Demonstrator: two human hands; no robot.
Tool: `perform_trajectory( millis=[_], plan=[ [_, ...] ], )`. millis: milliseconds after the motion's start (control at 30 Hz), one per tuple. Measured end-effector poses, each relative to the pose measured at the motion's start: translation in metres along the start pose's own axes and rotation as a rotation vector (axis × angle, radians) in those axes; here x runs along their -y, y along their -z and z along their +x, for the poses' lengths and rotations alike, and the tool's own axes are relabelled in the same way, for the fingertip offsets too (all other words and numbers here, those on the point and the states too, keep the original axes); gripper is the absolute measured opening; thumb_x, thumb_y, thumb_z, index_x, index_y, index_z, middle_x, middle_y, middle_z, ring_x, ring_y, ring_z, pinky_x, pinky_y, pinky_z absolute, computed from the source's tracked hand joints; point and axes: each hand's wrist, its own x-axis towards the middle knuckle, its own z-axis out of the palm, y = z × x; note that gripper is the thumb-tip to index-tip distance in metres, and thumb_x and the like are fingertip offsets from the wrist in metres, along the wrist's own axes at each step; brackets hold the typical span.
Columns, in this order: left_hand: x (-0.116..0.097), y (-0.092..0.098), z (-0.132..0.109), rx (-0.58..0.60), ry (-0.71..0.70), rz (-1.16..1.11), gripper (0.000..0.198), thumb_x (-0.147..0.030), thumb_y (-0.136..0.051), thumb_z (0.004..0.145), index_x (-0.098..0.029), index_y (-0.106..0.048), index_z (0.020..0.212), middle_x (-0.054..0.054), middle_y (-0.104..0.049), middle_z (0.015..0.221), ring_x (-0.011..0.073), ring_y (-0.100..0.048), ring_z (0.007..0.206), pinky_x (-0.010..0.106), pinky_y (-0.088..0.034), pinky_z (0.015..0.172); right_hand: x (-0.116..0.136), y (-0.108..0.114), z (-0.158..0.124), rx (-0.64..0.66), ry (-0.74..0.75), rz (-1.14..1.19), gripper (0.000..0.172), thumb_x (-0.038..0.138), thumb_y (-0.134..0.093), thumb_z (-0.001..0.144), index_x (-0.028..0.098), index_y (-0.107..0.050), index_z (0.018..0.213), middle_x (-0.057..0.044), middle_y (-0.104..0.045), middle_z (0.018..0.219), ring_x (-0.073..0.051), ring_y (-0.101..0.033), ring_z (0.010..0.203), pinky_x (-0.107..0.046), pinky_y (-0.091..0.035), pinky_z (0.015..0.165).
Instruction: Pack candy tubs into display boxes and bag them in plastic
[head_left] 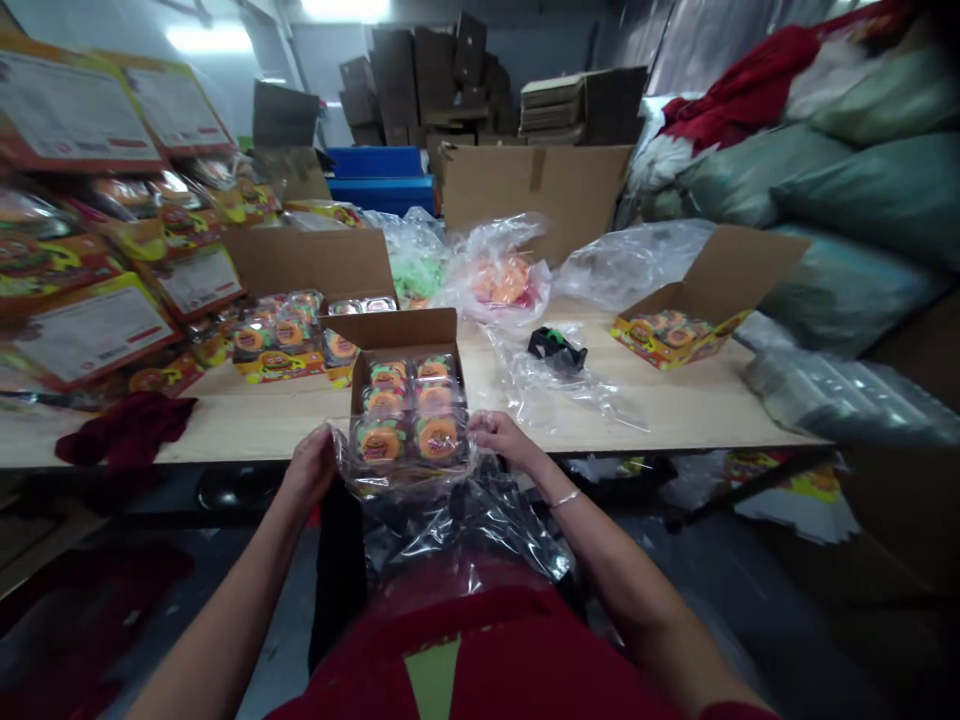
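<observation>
An open cardboard box point(409, 385) of round orange toys in clear cups sits at the near edge of the wooden table point(675, 400). A clear plastic bag point(450, 530) wraps the box's near end and hangs down to my lap. My left hand point(311, 470) grips the bag's edge at the box's left side, fingers closed. My right hand point(502, 438) pinches the bag at the box's right side, fingers closed.
Further filled boxes point(281, 345) stand behind, another open box point(679, 335) at the right. A black tape dispenser point(556, 347) lies on loose plastic. Stacked packaged toys point(90, 250) fill the left, a red cloth point(124, 430) lies at the table's near left, sacks point(862, 190) at the right.
</observation>
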Motion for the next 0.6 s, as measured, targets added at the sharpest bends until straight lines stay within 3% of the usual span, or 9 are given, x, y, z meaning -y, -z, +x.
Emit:
perform_trajectory(
  millis=[133, 200, 333, 367, 400, 467, 533, 600],
  plan=[
    [-0.023, 0.005, 0.001, 0.033, -0.041, -0.157, 0.044, -0.051, -0.081, 0.062, -0.017, -0.053, 0.062, -0.002, -0.049, 0.059, 0.0099, -0.046, 0.057, 0.021, -0.045, 0.056, 0.018, 0.007, 0.005, 0.035, 0.038, 0.071, 0.052, 0.069, -0.06, 0.08, 0.017, -0.067, 0.08, -0.003, -0.058, 0.073, -0.015, -0.05, 0.068, -0.029, -0.043, 0.069],
    [-0.029, 0.002, 0.002, 0.062, -0.045, -0.216, 0.043, -0.047, -0.083, 0.063, -0.016, -0.053, 0.061, -0.003, -0.046, 0.057, 0.0083, -0.043, 0.055, 0.019, -0.043, 0.054, 0.034, 0.007, 0.016, -0.016, 0.065, 0.084, 0.058, 0.073, -0.049, 0.084, 0.018, -0.066, 0.091, -0.007, -0.061, 0.087, -0.019, -0.055, 0.077, -0.033, -0.046, 0.075],
    [-0.032, -0.007, 0.006, 0.065, -0.04, -0.22, 0.04, -0.049, -0.086, 0.061, -0.016, -0.064, 0.07, -0.002, -0.051, 0.058, 0.0081, -0.044, 0.053, 0.018, -0.04, 0.052, 0.086, -0.008, 0.067, -0.437, 0.375, -0.353, 0.051, 0.058, -0.057, 0.089, 0.021, -0.054, 0.124, -0.013, -0.053, 0.124, -0.027, -0.05, 0.114, -0.04, -0.041, 0.1],
    [-0.033, -0.009, 0.006, 0.056, -0.038, -0.213, 0.041, -0.049, -0.087, 0.059, -0.016, -0.068, 0.075, -0.002, -0.054, 0.059, 0.0083, -0.046, 0.054, 0.018, -0.041, 0.052, 0.101, -0.011, 0.082, -0.468, 0.471, -0.486, 0.05, 0.055, -0.055, 0.091, 0.021, -0.052, 0.128, -0.014, -0.051, 0.128, -0.028, -0.046, 0.12, -0.041, -0.037, 0.104],
    [-0.033, -0.009, 0.006, 0.054, -0.031, -0.199, 0.043, -0.048, -0.088, 0.056, -0.016, -0.07, 0.079, -0.001, -0.057, 0.061, 0.0089, -0.048, 0.055, 0.019, -0.041, 0.053, 0.114, -0.014, 0.096, -0.433, 0.547, -0.594, 0.046, 0.053, -0.052, 0.094, 0.021, -0.053, 0.127, -0.013, -0.052, 0.127, -0.028, -0.045, 0.122, -0.042, -0.036, 0.105],
    [-0.036, -0.006, 0.001, 0.069, -0.021, -0.127, 0.044, -0.043, -0.091, 0.05, -0.015, -0.073, 0.079, 0.002, -0.063, 0.068, 0.0112, -0.053, 0.058, 0.021, -0.043, 0.055, 0.131, -0.015, 0.112, -0.229, 0.592, -0.732, 0.039, 0.051, -0.041, 0.099, 0.02, -0.062, 0.112, -0.011, -0.059, 0.112, -0.027, -0.052, 0.111, -0.04, -0.04, 0.098],
    [-0.041, -0.001, -0.009, 0.117, -0.051, -0.001, 0.036, -0.039, -0.091, 0.049, -0.016, -0.074, 0.072, 0.006, -0.067, 0.073, 0.0157, -0.058, 0.063, 0.025, -0.046, 0.059, 0.13, -0.013, 0.111, -0.025, 0.507, -0.794, 0.047, 0.052, -0.035, 0.101, 0.019, -0.066, 0.089, -0.007, -0.062, 0.088, -0.022, -0.058, 0.087, -0.036, -0.044, 0.083],
    [-0.049, 0.002, -0.023, 0.184, -0.147, 0.151, 0.027, -0.038, -0.087, 0.056, -0.018, -0.074, 0.068, 0.007, -0.068, 0.075, 0.0201, -0.061, 0.069, 0.029, -0.049, 0.064, 0.113, -0.011, 0.097, 0.121, 0.418, -0.803, 0.052, 0.053, -0.035, 0.101, 0.019, -0.065, 0.076, -0.005, -0.061, 0.076, -0.02, -0.057, 0.075, -0.033, -0.043, 0.076]
  ],
)
